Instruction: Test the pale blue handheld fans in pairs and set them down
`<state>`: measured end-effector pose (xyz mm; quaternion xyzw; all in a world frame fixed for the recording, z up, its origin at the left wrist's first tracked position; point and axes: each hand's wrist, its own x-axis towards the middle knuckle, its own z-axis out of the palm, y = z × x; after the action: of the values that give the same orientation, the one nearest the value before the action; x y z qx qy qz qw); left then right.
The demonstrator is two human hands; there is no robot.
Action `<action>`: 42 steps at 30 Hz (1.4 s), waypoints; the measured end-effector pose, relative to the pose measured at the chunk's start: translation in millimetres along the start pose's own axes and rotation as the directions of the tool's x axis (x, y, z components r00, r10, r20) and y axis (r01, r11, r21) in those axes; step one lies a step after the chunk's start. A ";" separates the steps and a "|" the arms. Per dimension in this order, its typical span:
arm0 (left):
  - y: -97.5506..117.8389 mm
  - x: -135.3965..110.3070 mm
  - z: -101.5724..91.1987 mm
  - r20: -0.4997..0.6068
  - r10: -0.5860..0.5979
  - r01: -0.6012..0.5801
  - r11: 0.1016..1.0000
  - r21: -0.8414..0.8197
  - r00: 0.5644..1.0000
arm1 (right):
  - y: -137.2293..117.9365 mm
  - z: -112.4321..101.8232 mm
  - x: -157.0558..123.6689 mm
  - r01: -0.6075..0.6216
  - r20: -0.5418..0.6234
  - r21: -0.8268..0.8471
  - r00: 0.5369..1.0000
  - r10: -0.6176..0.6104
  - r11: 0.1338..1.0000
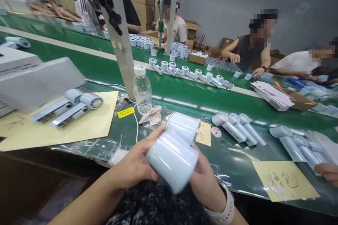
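Left hand and right hand: both closed firmly around one pale blue handheld fan, at centre, low in the view, just above a dark patterned top

Fan: two rounded, glossy cylindrical forms lying side by side, with a shiny film and white glare across the surface. Glare and the angle hide any markings; whether the forms are one piece or two cannot be told. The hands' inner fingers are hidden behind the fan

White watch strap on the right wrist

Around the hands: yellow handwritten note at 12 o'clock, touching the fan's far end; three fans on a green mat at 2 o'clock; two fans on a manila sheet at 10 o'clock; plastic water bottle at 11 o'clock; co-worker's hand at 3 o'clock, cut off by the frame edge
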<state>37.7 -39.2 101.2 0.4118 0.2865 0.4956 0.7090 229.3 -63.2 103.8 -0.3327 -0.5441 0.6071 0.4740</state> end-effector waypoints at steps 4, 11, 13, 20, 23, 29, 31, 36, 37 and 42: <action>-8.0 13.5 5.1 -0.170 -0.049 0.047 0.999 -0.015 0.984 | 12.4 -14.2 -5.5 -0.066 -0.161 0.110 0.983 0.084 0.992; -19.9 6.6 24.7 0.112 -0.078 0.083 0.996 -0.040 0.991 | 11.4 -20.5 -15.1 -0.028 -0.092 0.253 0.994 0.053 0.967; -18.8 4.2 28.6 0.209 -0.078 0.087 0.996 -0.031 0.975 | 7.0 -18.4 -16.2 -0.015 -0.052 0.259 0.998 0.029 0.966; -18.8 1.3 26.9 0.160 -0.098 0.100 0.995 0.000 0.982 | 9.6 -12.7 -15.2 -0.057 -0.110 0.299 0.989 0.094 0.952; -17.8 0.5 25.7 0.249 -0.089 0.106 0.993 -0.054 0.964 | 11.2 -10.1 -13.8 -0.090 -0.050 0.325 0.992 0.112 0.941; -12.0 0.1 28.1 0.309 -0.038 0.093 0.982 -0.165 0.950 | 13.3 -8.5 -10.6 -0.096 -0.065 0.370 0.989 0.129 0.924; -10.9 -0.8 28.6 0.287 -0.051 0.106 0.978 -0.177 0.957 | 13.5 -8.8 -10.0 -0.107 -0.055 0.392 0.989 0.139 0.914; -17.4 -1.0 26.0 0.241 -0.068 0.112 0.978 -0.175 0.968 | 15.7 -8.7 -10.8 -0.102 -0.066 0.429 0.987 0.144 0.897; -19.1 -0.5 25.5 0.216 -0.057 0.097 0.979 -0.180 0.975 | 16.5 -8.6 -11.4 -0.094 -0.070 0.423 0.988 0.136 0.901; -20.1 0.1 26.7 0.187 -0.015 0.049 0.983 -0.180 0.982 | 19.8 -8.1 -13.9 -0.064 -0.091 0.384 0.990 0.107 0.921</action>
<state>68.8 -50.5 97.1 0.3843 0.1791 0.4679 0.7754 237.1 -72.6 81.4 -0.2910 -0.3741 0.7019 0.5317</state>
